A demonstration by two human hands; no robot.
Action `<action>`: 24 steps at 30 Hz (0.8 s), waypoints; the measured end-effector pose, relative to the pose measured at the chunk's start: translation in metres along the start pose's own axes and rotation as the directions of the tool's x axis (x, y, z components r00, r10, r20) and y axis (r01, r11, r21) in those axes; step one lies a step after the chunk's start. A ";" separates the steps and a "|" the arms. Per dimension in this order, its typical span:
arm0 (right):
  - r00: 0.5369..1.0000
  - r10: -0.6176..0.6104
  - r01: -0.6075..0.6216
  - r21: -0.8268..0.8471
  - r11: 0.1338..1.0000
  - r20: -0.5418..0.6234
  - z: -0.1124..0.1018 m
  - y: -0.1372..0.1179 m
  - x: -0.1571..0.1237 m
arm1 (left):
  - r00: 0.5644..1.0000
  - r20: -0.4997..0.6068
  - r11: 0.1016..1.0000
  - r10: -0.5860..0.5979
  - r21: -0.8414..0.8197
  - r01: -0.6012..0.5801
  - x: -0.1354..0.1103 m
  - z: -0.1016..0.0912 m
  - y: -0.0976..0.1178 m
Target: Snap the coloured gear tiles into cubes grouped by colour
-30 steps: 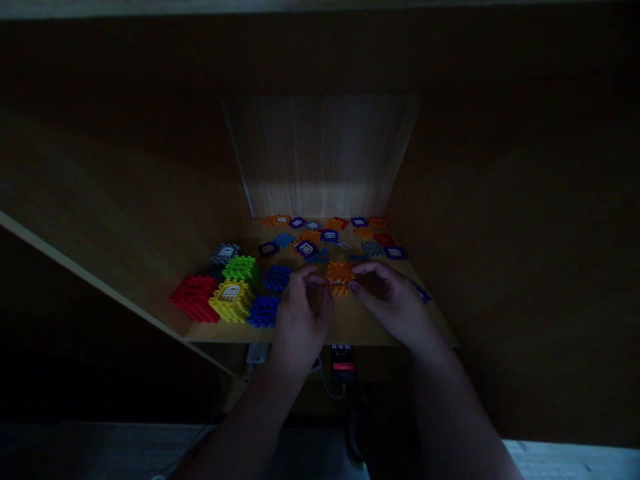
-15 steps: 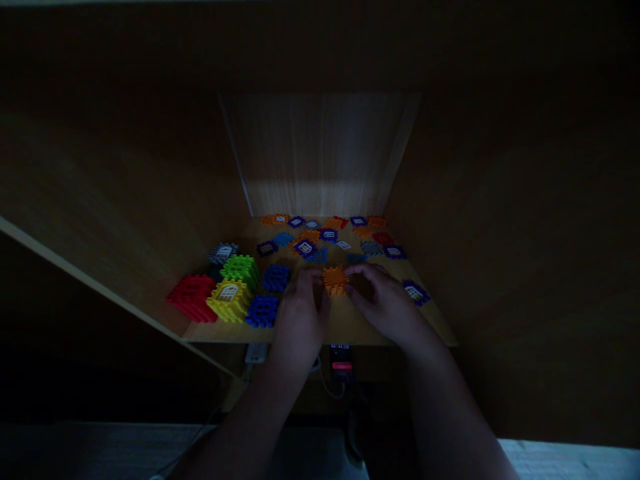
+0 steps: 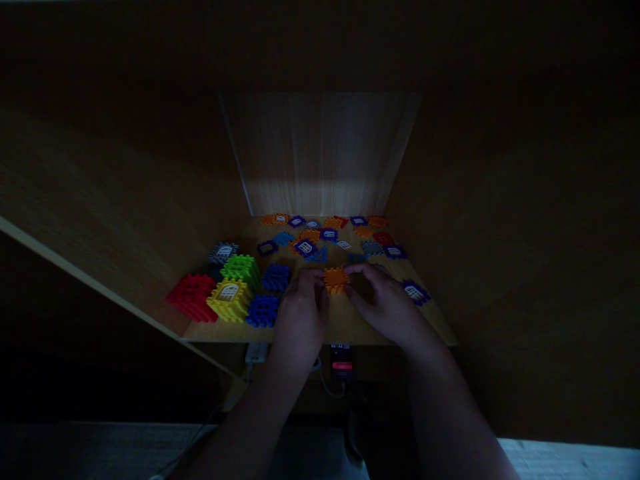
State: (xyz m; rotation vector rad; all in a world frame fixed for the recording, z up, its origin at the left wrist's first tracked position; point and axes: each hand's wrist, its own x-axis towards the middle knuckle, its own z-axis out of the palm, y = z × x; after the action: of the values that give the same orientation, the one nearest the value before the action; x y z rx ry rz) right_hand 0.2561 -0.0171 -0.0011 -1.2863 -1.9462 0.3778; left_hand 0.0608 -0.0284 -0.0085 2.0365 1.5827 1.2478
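Note:
Both hands meet over the front middle of a small wooden tabletop (image 3: 350, 323) in a dim booth. An orange toothed plastic block piece (image 3: 335, 280) sits between them. My left hand (image 3: 301, 313) pinches its left side with curled fingers. My right hand (image 3: 383, 300) grips its right side, fingers curled over it. Left of my hands stand finished cubes: a blue cube (image 3: 263, 310), a second blue cube (image 3: 277, 277), a yellow cube with a window (image 3: 230, 298), a green cube (image 3: 241, 268) and a red cube (image 3: 193, 295).
Several loose flat tiles in orange, purple, blue and red (image 3: 327, 235) lie scattered across the back of the tabletop. A purple window tile (image 3: 415, 291) lies at the right. Wooden walls close in on the back and both sides. A small device with a red display (image 3: 343, 363) hangs under the front edge.
My hands and the orange piece have shifted slightly left and back over the second. The right hand moved off the purple tile, which now shows at the right.

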 end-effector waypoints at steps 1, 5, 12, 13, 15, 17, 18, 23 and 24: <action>1.000 -0.002 0.002 0.002 1.000 -0.002 0.000 0.000 0.000 | 1.000 0.000 1.000 0.000 -0.002 0.000 0.000 0.000 0.000; 1.000 -0.012 0.012 0.007 1.000 -0.022 0.001 0.001 0.000 | 1.000 0.001 1.000 -0.005 -0.005 0.005 0.000 0.001 -0.001; 0.999 -0.033 0.033 -0.006 0.999 -0.016 0.001 0.002 0.000 | 1.000 -0.010 1.000 0.005 0.002 -0.005 0.000 0.000 0.000; 0.999 -0.034 0.034 -0.009 0.999 -0.013 0.001 0.002 0.000 | 1.000 -0.012 1.000 0.007 0.002 -0.007 0.000 0.000 0.001; 0.999 -0.031 0.031 -0.013 0.999 -0.011 0.001 0.002 -0.001 | 1.000 -0.018 1.000 0.017 0.004 -0.017 0.000 -0.001 0.001; 1.000 -0.030 0.029 -0.013 0.999 -0.009 0.001 0.002 -0.001 | 0.999 -0.022 1.000 0.028 0.009 -0.028 0.000 -0.001 0.001; 0.999 -0.030 0.030 -0.012 0.999 -0.009 0.001 0.002 -0.001 | 0.999 -0.022 0.999 0.033 0.009 -0.033 0.000 -0.001 0.001; 0.999 -0.047 0.047 -0.010 0.999 -0.008 0.001 0.003 -0.001 | 0.999 -0.027 0.999 0.039 0.023 -0.038 0.000 -0.001 0.000; 0.999 -0.045 0.045 -0.010 0.999 -0.007 0.001 0.003 -0.001 | 0.999 -0.029 0.999 0.040 0.027 -0.039 0.000 -0.001 0.000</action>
State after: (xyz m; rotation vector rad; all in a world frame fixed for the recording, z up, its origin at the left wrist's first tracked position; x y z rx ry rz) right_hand 0.2574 -0.0162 -0.0043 -1.2466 -1.9691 0.3411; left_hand 0.0607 -0.0287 -0.0078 2.0847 1.5872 1.2835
